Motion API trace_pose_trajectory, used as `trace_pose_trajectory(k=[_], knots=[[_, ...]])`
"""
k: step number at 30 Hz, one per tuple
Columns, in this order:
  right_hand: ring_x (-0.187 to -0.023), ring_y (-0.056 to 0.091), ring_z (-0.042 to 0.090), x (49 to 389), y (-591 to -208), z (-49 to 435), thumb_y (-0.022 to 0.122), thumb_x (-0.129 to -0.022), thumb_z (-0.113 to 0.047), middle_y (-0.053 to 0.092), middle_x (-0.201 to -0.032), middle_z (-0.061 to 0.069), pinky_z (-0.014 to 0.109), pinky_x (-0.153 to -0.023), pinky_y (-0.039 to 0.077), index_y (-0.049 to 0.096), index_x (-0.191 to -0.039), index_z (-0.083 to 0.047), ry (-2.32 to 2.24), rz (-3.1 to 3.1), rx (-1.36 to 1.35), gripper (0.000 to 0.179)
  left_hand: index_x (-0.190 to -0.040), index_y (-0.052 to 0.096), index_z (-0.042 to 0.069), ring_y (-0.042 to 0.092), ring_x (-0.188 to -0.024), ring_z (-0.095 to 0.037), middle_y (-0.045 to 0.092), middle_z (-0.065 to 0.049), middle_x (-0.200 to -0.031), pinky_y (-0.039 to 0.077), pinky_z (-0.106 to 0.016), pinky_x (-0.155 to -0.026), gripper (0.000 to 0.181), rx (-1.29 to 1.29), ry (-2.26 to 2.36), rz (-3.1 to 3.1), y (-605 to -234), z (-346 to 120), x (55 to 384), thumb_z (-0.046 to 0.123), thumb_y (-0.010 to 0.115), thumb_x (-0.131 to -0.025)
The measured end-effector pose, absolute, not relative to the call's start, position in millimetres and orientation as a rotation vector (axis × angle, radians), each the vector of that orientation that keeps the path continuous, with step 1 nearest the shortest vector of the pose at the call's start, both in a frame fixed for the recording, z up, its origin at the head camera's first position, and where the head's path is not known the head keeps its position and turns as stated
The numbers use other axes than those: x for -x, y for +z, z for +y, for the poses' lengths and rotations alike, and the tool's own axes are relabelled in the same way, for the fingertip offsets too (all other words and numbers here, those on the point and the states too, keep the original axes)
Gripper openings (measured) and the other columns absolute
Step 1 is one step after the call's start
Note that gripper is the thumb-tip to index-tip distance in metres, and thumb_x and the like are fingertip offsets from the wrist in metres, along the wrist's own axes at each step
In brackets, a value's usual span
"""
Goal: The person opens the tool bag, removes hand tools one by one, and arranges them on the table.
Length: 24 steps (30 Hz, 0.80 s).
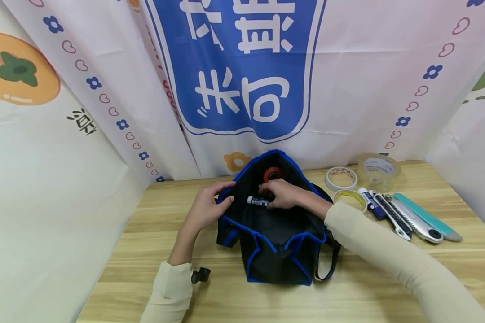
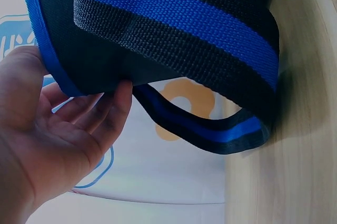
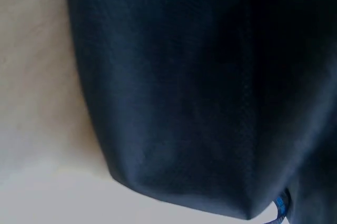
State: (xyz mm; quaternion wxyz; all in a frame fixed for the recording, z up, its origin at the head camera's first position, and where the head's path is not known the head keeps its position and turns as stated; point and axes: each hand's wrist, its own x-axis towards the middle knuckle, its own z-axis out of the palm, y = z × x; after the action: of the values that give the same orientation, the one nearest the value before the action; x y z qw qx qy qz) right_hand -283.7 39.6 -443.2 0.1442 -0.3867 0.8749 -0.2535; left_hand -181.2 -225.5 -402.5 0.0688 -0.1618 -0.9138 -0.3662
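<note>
A black bag with blue trim (image 1: 279, 264) stands gaping on the table. My left hand (image 1: 208, 204) grips its left rim, the thumb inside; in the left wrist view the fingers (image 2: 118, 105) lie along the outside near a blue-striped strap (image 2: 210, 29). Inside the bag, my right hand (image 1: 284, 193) holds a small glue stick (image 1: 257, 201), whose white-capped end points left. A red round object (image 1: 272, 173) lies just behind that hand, partly hidden. Dark bag cloth (image 3: 168, 87) fills most of the right wrist view, where the right hand does not show.
Right of the bag lie a white tape roll (image 1: 341, 178), a clear tape roll (image 1: 377, 168), a yellow-cored tape roll (image 1: 350, 199), a larger glue stick (image 1: 372, 204) and several cutters, one teal (image 1: 426, 215). A printed cloth (image 1: 347, 107) hangs behind the wooden table (image 1: 145, 251).
</note>
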Motion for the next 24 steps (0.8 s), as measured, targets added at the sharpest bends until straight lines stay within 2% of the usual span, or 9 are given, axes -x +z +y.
trace_pose_trajectory(k=[3, 6, 9, 13, 19, 24], knots=[[-0.120, 0.069, 0.028, 281.8, -445.8, 37.9, 0.081, -0.094, -0.012, 0.070, -0.136, 0.013, 0.044, -0.104, 0.058, 0.067, -0.139, -0.006, -0.720, 2.517, 1.120, 0.047, -0.143, 0.068, 0.010, 0.055, -0.065, -0.015, 0.071, -0.015, -0.139, 0.047, -0.024, -0.054, 0.041, 0.488, -1.106, -2.751, -402.2, -225.5, 181.4, 0.013, 0.072, -0.102], [-0.116, 0.069, 0.025, 280.3, -447.1, 35.6, 0.081, -0.094, -0.013, 0.073, -0.128, 0.012, 0.043, -0.102, 0.058, 0.070, -0.136, -0.008, -0.704, 2.514, 1.127, 0.044, -0.143, 0.068, 0.009, 0.047, -0.057, -0.013, 0.071, -0.016, -0.140, 0.045, -0.024, -0.052, 0.041, 0.490, -1.109, -2.753, -401.6, -225.2, 181.3, 0.012, 0.071, -0.102], [-0.111, 0.070, 0.022, 278.7, -445.7, 34.8, 0.081, -0.092, -0.013, 0.074, -0.122, 0.010, 0.041, -0.099, 0.059, 0.072, -0.132, -0.009, -0.682, 2.514, 1.132, 0.041, -0.143, 0.068, 0.009, 0.043, -0.055, -0.011, 0.070, -0.016, -0.141, 0.043, -0.024, -0.051, 0.041, 0.481, -1.110, -2.759, -401.0, -225.1, 181.0, 0.012, 0.072, -0.102], [-0.105, 0.069, 0.018, 274.6, -437.1, 37.6, 0.081, -0.092, -0.010, 0.074, -0.119, 0.008, 0.039, -0.096, 0.059, 0.073, -0.130, -0.010, -0.683, 2.530, 1.119, 0.039, -0.143, 0.068, 0.010, 0.045, -0.057, -0.011, 0.070, -0.015, -0.141, 0.043, -0.023, -0.051, 0.041, 0.464, -1.123, -2.764, -401.3, -225.0, 180.3, 0.013, 0.072, -0.102], [-0.099, 0.067, 0.018, 266.7, -416.4, 52.9, 0.080, -0.094, -0.012, 0.075, -0.117, 0.007, 0.040, -0.092, 0.057, 0.074, -0.129, -0.011, -0.750, 2.572, 1.099, 0.036, -0.144, 0.067, 0.009, 0.035, -0.048, -0.008, 0.071, -0.017, -0.140, 0.040, -0.024, -0.048, 0.043, 0.479, -1.114, -2.758, -401.4, -224.8, 179.9, 0.013, 0.072, -0.102], [-0.098, 0.071, 0.018, 258.8, -398.8, 72.5, 0.080, -0.092, -0.012, 0.077, -0.116, 0.007, 0.041, -0.091, 0.060, 0.075, -0.127, -0.009, -0.856, 2.596, 1.100, 0.035, -0.144, 0.068, 0.010, 0.034, -0.046, -0.008, 0.071, -0.016, -0.141, 0.039, -0.023, -0.047, 0.042, 0.485, -1.093, -2.757, -401.8, -225.4, 180.5, 0.014, 0.072, -0.102]])
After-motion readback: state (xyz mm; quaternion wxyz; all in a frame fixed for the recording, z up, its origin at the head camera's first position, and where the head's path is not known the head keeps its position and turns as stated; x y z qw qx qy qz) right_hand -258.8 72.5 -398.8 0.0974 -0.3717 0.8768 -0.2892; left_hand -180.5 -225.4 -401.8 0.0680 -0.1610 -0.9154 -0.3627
